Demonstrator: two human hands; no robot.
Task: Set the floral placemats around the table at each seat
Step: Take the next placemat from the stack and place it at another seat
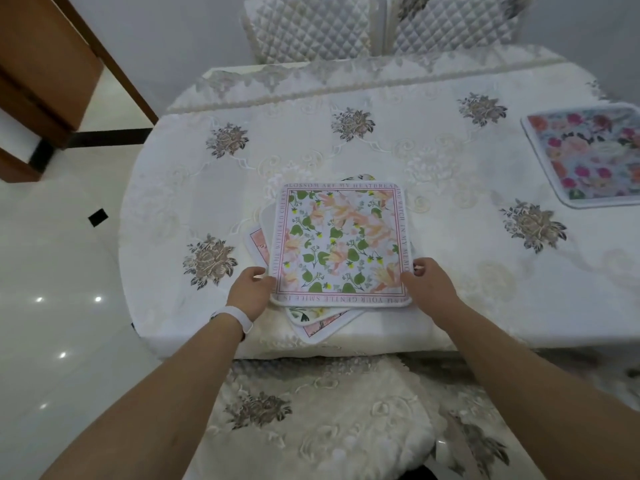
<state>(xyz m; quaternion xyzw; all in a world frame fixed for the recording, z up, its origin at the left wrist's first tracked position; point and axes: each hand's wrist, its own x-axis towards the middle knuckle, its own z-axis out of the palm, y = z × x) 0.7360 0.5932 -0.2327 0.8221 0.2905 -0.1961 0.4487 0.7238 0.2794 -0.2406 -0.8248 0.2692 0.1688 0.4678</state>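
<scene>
Head view: the left hand [251,289] gripped the left edge of the top placemat [341,242] near its lower corner, fingers curled against the rim. The right hand [429,289] gripped the right edge at the same height, thumb on the printed border and fingers curled around it. This mat, with peach flowers, green leaves and a lettered pink border, lay squarely on a stack; whether its near edge was raised off the stack could not be told. The lower placemats [322,320] sat skewed beneath it, with corners showing at the left, the top and the near side. The stack rested on the table [346,133] close to its near edge, and the nearest lower corner stopped just short of that edge. A rose placemat [588,154] lay flat at the right side, well apart from the stack and cut by the frame edge. Bare embroidered cloth lay open to the left, beyond the stack, and between the stack and the rose placemat. A white wristband [235,318] circled the left wrist. A seat cushion [311,427] sat below the near table edge, and quilted chair backs [311,26] stood at the far edge. Glossy floor [52,271] lay open to the left.
</scene>
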